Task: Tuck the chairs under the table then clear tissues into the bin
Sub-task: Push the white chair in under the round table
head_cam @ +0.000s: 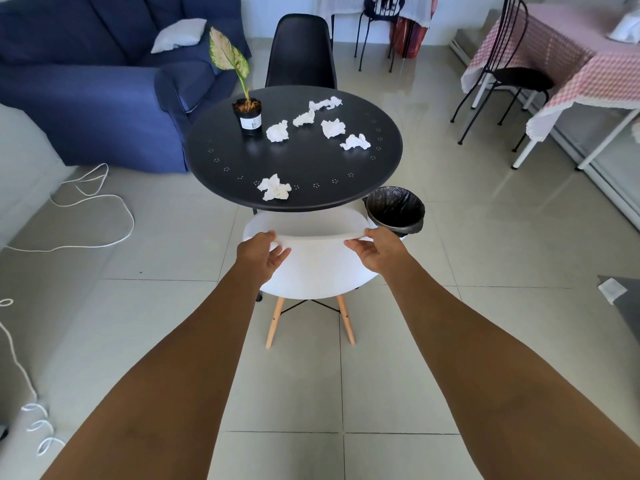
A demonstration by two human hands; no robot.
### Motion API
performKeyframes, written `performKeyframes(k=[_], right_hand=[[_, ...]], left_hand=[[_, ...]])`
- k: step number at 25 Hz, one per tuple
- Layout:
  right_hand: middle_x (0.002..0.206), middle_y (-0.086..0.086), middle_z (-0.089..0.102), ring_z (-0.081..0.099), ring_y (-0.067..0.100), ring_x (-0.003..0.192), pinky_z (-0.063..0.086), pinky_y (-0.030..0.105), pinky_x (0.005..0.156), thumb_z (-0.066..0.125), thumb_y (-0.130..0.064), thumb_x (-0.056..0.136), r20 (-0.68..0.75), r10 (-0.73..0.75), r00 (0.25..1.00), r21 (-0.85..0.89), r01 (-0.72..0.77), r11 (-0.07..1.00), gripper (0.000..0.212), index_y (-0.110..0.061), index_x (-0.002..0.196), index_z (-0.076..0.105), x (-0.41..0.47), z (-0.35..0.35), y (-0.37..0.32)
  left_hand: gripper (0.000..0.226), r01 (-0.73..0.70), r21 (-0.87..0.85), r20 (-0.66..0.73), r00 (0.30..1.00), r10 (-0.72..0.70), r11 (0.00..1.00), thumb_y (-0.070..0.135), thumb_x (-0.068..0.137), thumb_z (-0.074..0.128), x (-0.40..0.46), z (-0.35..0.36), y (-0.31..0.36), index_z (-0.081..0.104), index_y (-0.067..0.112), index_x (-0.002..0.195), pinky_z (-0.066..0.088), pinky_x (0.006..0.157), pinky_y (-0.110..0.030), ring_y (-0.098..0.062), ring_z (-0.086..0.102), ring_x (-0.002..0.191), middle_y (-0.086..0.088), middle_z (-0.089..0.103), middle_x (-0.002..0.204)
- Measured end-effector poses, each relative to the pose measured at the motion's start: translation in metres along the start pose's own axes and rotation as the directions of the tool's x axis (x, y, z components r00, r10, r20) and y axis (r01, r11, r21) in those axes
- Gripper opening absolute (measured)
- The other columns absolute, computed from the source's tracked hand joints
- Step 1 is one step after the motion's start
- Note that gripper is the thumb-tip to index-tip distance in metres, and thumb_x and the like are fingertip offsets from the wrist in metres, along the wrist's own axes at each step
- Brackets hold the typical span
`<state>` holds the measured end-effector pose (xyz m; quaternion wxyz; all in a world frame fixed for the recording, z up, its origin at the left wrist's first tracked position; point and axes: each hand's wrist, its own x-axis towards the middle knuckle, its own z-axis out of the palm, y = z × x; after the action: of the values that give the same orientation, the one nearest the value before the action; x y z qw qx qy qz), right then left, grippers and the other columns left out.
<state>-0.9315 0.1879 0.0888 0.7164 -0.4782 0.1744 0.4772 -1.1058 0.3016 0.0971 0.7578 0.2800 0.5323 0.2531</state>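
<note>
Both hands, left hand (264, 251) and right hand (374, 250), grip the white chair (317, 268) backrest; its seat hides under the round black table (304, 192). Six crumpled tissues (274, 188) lie there, bin (395, 210) beside, black chair (300, 51) beyond on grey tiles.

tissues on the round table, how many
6: one near the front edge, one beside the plant pot, four toward the far right.

Open floor (467, 237) lies right of centre and along the lower frame. At centre the white chair (311, 265) sits against the round surface (242, 161), the bin (394, 211) just to its right. A potted plant (246, 114) crowds the surface's upper left, with tissues (277, 130) scattered beside it.
</note>
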Motion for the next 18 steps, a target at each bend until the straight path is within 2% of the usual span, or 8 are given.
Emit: performKeyframes(k=[2,4,5,7,8,10,14,18], right_hand=[[0.097,0.018,0.057,0.062,0.028,0.091,0.05,0.041,0.1,0.05,-0.004,0.095,0.002,-0.033,0.999,-0.06,0.034,0.998,0.02,-0.001,0.115,0.049,-0.004,-0.002,0.004],[0.107,0.014,0.057,0.06,0.027,0.095,0.046,0.041,0.101,0.046,-0.013,0.097,0.011,-0.144,0.989,-0.36,0.139,0.922,0.037,-0.004,0.133,0.041,-0.01,-0.008,0.01],[0.126,0.014,0.053,0.056,0.03,0.113,0.042,0.043,0.107,0.043,-0.017,0.097,0.027,-0.229,0.973,-0.557,0.205,0.805,0.046,-0.009,0.141,0.034,-0.013,-0.015,0.014],[0.151,0.011,0.036,0.038,0.03,0.136,0.033,0.042,0.114,0.037,-0.024,0.099,0.116,-0.377,0.919,-0.853,0.287,0.436,0.051,-0.017,0.148,0.026,-0.025,-0.031,0.021],[0.154,0.009,0.032,0.034,0.028,0.139,0.03,0.04,0.115,0.034,-0.026,0.099,0.166,-0.408,0.897,-0.919,0.291,0.266,0.05,-0.019,0.148,0.025,-0.03,-0.042,0.024],[0.155,0.005,0.031,0.031,0.024,0.142,0.026,0.037,0.116,0.031,-0.026,0.1,0.235,-0.424,0.875,-0.954,0.291,0.071,0.049,-0.019,0.148,0.027,-0.039,-0.066,0.026],[0.152,0.005,0.038,0.033,0.021,0.141,0.025,0.033,0.116,0.034,-0.021,0.099,0.263,-0.485,0.834,-0.959,0.283,-0.032,0.046,-0.014,0.144,0.037,-0.059,-0.116,0.021],[0.131,0.008,0.059,0.054,0.025,0.121,0.045,0.033,0.101,0.04,-0.021,0.095,0.125,-0.57,0.812,-0.99,0.138,-0.02,0.037,-0.016,0.127,0.057,-0.087,-0.189,0.006]], left_hand=[[0.032,-0.027,0.267,-0.027,0.999,0.035,0.963,0.022,0.091,0.059,-0.007,-0.002,-0.001,0.053,0.005,0.118,0.055,0.082,-0.037,-0.029,0.055,0.118,-0.008,0.05,0.109],[0.031,-0.084,0.548,-0.045,0.991,0.129,0.832,0.032,0.093,0.052,-0.013,-0.003,-0.003,0.058,0.006,0.109,0.055,0.086,-0.036,-0.03,0.054,0.121,-0.011,0.058,0.11],[0.039,-0.125,0.671,-0.001,0.986,0.17,0.731,0.036,0.095,0.046,-0.016,-0.004,-0.006,0.057,0.007,0.119,0.053,0.093,-0.038,-0.031,0.051,0.124,-0.012,0.058,0.123],[0.054,-0.21,0.865,0.131,0.971,0.198,0.455,0.041,0.098,0.033,-0.022,-0.006,-0.016,0.041,0.01,0.141,0.041,0.11,-0.043,-0.031,0.042,0.133,-0.012,0.043,0.146],[0.057,-0.242,0.916,0.185,0.962,0.2,0.32,0.043,0.099,0.029,-0.025,-0.007,-0.022,0.036,0.011,0.145,0.034,0.115,-0.044,-0.03,0.037,0.137,-0.012,0.037,0.151],[0.058,-0.263,0.952,0.234,0.955,0.182,0.155,0.045,0.098,0.028,-0.031,-0.006,-0.035,0.031,0.014,0.147,0.026,0.119,-0.044,-0.03,0.029,0.142,-0.013,0.028,0.156],[0.057,-0.303,0.953,0.299,0.944,0.135,0.008,0.043,0.098,0.03,-0.044,0.008,-0.064,0.031,0.014,0.147,0.02,0.119,-0.044,-0.031,0.023,0.144,-0.016,0.026,0.155],[0.054,-0.422,0.903,0.428,0.902,0.061,-0.081,0.04,0.098,0.034,-0.059,0.047,-0.11,0.038,0.01,0.143,0.028,0.117,-0.042,-0.033,0.032,0.14,-0.017,0.035,0.151]])
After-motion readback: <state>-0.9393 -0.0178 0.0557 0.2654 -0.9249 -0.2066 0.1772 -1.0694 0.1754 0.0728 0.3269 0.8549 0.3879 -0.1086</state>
